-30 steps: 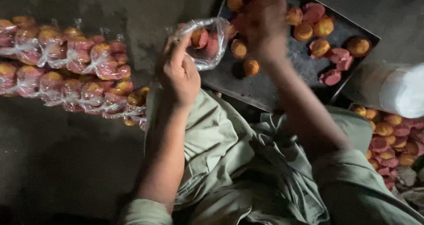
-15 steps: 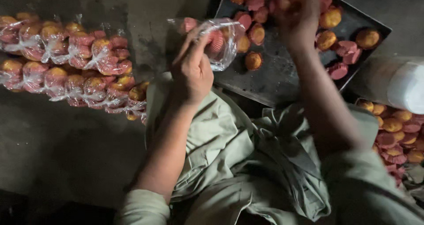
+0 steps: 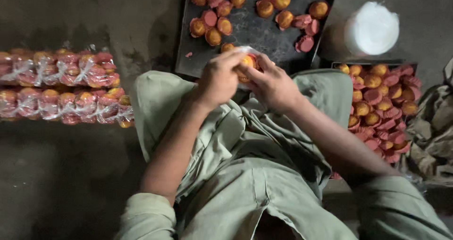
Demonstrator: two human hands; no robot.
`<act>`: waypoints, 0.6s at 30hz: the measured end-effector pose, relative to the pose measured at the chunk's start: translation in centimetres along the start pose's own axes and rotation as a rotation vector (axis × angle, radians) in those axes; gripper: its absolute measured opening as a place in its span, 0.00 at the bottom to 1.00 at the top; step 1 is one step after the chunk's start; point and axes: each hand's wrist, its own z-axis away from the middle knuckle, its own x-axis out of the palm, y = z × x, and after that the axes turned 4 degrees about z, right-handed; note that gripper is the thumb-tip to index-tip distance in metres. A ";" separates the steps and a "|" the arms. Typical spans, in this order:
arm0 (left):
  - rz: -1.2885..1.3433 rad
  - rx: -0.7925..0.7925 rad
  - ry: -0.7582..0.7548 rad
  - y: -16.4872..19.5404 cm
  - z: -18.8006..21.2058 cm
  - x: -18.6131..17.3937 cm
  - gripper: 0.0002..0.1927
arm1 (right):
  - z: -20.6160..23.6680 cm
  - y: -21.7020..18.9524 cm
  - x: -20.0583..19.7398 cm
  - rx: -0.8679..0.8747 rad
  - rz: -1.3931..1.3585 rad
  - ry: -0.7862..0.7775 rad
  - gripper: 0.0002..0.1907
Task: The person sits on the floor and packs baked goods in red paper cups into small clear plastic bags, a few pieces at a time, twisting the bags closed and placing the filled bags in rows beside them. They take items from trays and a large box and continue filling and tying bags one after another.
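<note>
Head view, looking straight down at a seated person's lap. Both hands meet just below the front edge of the dark tray (image 3: 245,35). Left hand (image 3: 219,79) is closed around a small clear plastic bag (image 3: 245,51), fingers curled over its near side. Right hand (image 3: 272,83) is also closed on the same bag from the other side, thumb and fingertips pinching at its top. Inside the bag an orange cupcake (image 3: 247,62) shows between the two hands; how many more are in there, can't tell, the hands cover most of it.

Bag sits over the person's knees, touching both hands, just beside the tray's near edge, not resting on the tray.

On the tray: loose cupcakes (image 3: 213,36) in red paper cases, some upright, some tipped on their side. Left of the person, on the floor, two rows of packed bags (image 3: 61,86) lie side by side. To the right, a second tray of cupcakes (image 3: 377,103), packed tight. Behind that, a white roll of plastic (image 3: 372,28) near the tray's right corner. Crumpled cloth (image 3: 432,127) at far right.
</note>
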 end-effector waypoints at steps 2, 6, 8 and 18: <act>-0.037 -0.016 -0.016 1.3 0.2 1.9 0.22 | 1.4 0.9 -0.3 0.032 0.051 -0.074 0.26; -0.080 0.069 -0.113 4.5 -0.1 5.3 0.20 | 3.4 2.2 -1.1 0.153 0.391 -0.490 0.07; -0.246 0.086 -0.147 6.9 -0.9 7.3 0.19 | 4.4 2.3 -2.2 -0.034 0.326 -0.200 0.10; 0.115 0.405 -0.145 15.2 4.8 24.9 0.06 | 23.4 1.9 -5.4 0.545 -0.114 0.134 0.13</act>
